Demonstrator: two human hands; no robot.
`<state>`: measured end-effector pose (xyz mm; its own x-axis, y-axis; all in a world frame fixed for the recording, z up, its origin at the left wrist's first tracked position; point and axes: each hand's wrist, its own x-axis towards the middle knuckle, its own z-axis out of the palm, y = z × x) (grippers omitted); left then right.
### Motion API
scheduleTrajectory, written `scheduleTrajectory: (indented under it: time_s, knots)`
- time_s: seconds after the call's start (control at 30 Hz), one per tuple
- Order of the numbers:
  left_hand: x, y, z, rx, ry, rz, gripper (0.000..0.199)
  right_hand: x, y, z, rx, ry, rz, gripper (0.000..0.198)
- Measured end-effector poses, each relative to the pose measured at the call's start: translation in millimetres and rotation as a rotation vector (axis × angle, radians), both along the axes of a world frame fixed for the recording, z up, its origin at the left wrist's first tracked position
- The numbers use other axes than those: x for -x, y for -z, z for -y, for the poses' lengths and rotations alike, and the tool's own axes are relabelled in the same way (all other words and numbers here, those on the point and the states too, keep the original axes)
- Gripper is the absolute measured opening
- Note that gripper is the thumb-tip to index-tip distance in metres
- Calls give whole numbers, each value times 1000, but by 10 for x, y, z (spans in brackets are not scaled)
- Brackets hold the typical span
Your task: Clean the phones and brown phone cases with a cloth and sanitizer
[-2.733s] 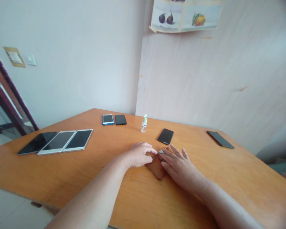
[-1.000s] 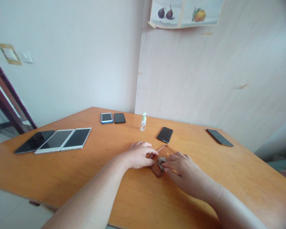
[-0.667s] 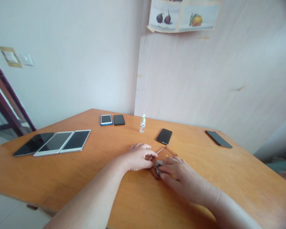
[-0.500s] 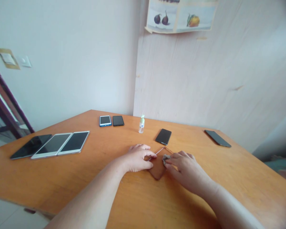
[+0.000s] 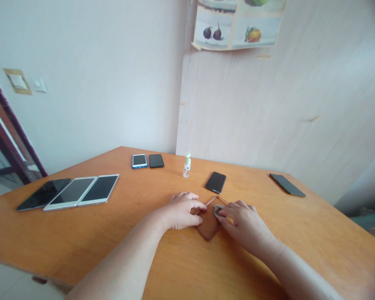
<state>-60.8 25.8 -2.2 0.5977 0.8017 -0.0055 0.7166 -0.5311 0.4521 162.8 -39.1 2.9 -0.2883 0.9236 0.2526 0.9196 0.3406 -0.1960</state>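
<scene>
A brownish, see-through phone case [image 5: 208, 228] lies at a slant on the table in front of me. At its left edge, my left hand [image 5: 181, 211] grips the rim between thumb and fingers. My right hand [image 5: 244, 220] is closed on a small grey cloth [image 5: 218, 209], pressed against the right part of the case. The hand hides part of the cloth and of the case's right edge. Just beyond the case lies a black phone [image 5: 216, 182], screen up.
A small pump bottle [image 5: 186, 166] stands behind the case. Two small phones, one blue-edged [image 5: 139, 161] and one black [image 5: 156, 161], lie at the back. On the left are a black tablet [image 5: 43, 194] and two white ones [image 5: 98, 189]. Another dark phone [image 5: 287, 185] rests at right.
The whole view has shifted slightly, so everything sits a little lower. My right hand has moved the cloth slightly on the case; my left hand keeps its hold.
</scene>
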Motion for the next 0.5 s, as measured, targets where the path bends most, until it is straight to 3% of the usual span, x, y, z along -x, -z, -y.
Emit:
scheduleTrajectory:
  time_s: [0.1,0.2,0.27,0.5]
  knots:
    - [-2,5,-7,-3,6,-5,46,-103,32,-84,20,83,-189,18]
    - [-2,7,-8,-10,17,-8,46,-83,76,-125,162,62,-547,17]
    - [-1,12,-7,-14,21,-3,45,-43,119,-148,213,78,-673,13]
    - [2,21,-5,-31,26,16,45,-63,216,-241,65,211,-325,11]
